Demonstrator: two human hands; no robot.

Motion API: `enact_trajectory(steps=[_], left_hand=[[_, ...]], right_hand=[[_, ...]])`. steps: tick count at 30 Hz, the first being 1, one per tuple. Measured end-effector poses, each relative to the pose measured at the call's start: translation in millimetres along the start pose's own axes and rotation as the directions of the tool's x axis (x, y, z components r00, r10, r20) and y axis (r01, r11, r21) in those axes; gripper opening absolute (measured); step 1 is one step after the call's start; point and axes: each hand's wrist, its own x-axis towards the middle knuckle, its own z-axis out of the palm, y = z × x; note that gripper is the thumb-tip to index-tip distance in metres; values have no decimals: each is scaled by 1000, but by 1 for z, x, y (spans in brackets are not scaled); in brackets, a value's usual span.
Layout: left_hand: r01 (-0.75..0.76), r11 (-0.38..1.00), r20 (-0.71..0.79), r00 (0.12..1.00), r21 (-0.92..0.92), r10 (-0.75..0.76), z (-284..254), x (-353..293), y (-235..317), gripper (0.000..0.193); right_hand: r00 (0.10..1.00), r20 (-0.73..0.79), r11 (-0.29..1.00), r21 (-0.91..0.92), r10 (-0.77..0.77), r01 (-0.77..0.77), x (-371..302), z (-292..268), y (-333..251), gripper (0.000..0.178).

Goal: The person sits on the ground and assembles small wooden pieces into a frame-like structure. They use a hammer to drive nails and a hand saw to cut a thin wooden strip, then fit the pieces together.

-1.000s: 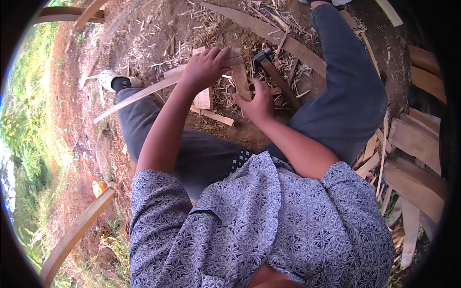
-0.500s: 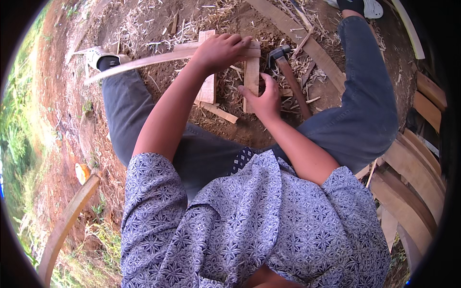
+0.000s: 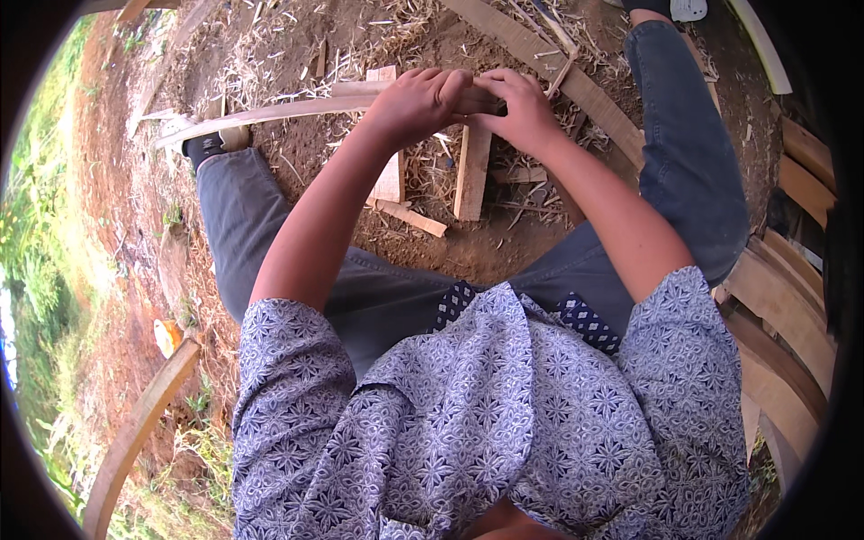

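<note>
A long, pale wooden strip (image 3: 270, 114) runs crosswise from over my left foot to between my hands, with a second short piece of wood (image 3: 353, 89) along its far side. My left hand (image 3: 417, 106) is closed over the strip. Around its right end curl the fingers and thumb of my right hand (image 3: 522, 110). Under that end a narrow wooden block (image 3: 471, 175) points toward me. Left of it, a flat pale board (image 3: 389, 180) lies partly beneath the strip. The hammer's handle (image 3: 569, 200) shows a little beside my right forearm; its head is hidden.
A long plank (image 3: 576, 85) lies slantwise on the ground beyond my right hand. Wood shavings and a small offcut (image 3: 409, 217) litter the soil between my legs. Curved wooden boards (image 3: 778, 297) are stacked at the right. One curved beam (image 3: 139, 432) stands at lower left.
My right hand has moved away from me, off the narrow block and onto the strip's right end. The hammer's head is now covered. My left hand keeps its grip.
</note>
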Motion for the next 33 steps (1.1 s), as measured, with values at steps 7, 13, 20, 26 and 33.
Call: enact_trajectory(steps=[7,13,20,26,33], left_hand=[[178,982,203,966,-66,-162,5,-4,-7,60],[432,881,315,823,192,-472,-48,-38,-47,68],[632,775,543,648,6,-534,-89,-82,-112,51],[678,730,579,632,-91,-515,-84,-88,-118,38],[592,806,526,686,-2,-502,-86,-77,-97,59]], right_hand=[[985,106,990,-10,-136,138,11,2,15,54],[986,84,989,1,-146,147,9,5,18,59],[988,96,993,9,-122,122,10,6,22,59],[988,84,991,26,-130,128,10,10,23,59],[989,94,993,34,-117,115,9,9,23,59]])
